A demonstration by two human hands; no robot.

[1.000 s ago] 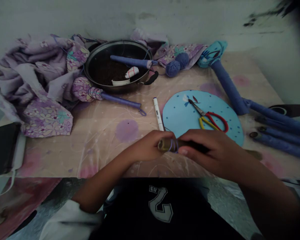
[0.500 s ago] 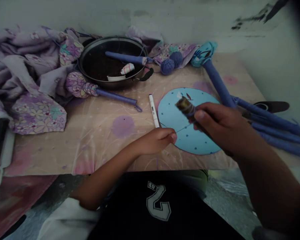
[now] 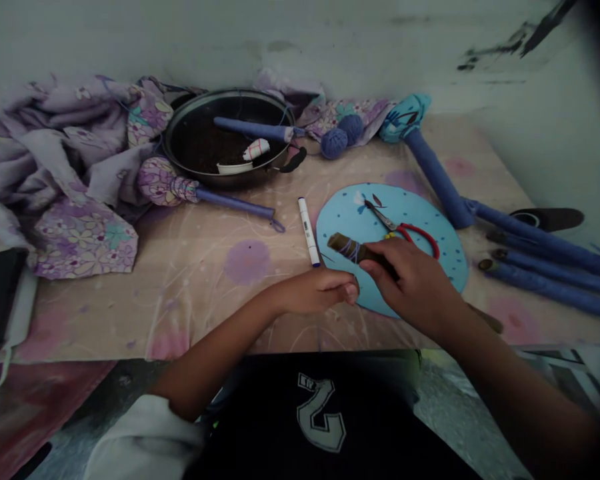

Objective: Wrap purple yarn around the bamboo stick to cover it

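Observation:
My right hand [image 3: 415, 280] is wrapped around a brown wooden stick [image 3: 337, 241], whose near end comes out below the wrist. Bluish yarn [image 3: 351, 251] is wound round the stick close to its far end. Just left of it, my left hand [image 3: 325, 291] is closed in a pinch; a strand of the yarn ran to it a moment ago and is hard to see now. Under the stick lies a light blue oval mat [image 3: 340, 207] with dark dots. Scissors [image 3: 420, 232] with red handles rest on the mat, apart from my fingers.
A capped marker [image 3: 308, 233] lies left of the mat. Behind stand a dark pan [image 3: 190, 167] and balls of blue yarn [image 3: 334, 143]. Blue-wrapped sticks [image 3: 555, 280] lie at right, a fabric-headed stick [image 3: 235, 201] and crumpled floral cloth [image 3: 85, 233] at left.
The stick has come down and left in my right hand and turned flatter, uncovering the scissors on the mat. My left hand stays pinched nearly in place. The view has tilted slightly.

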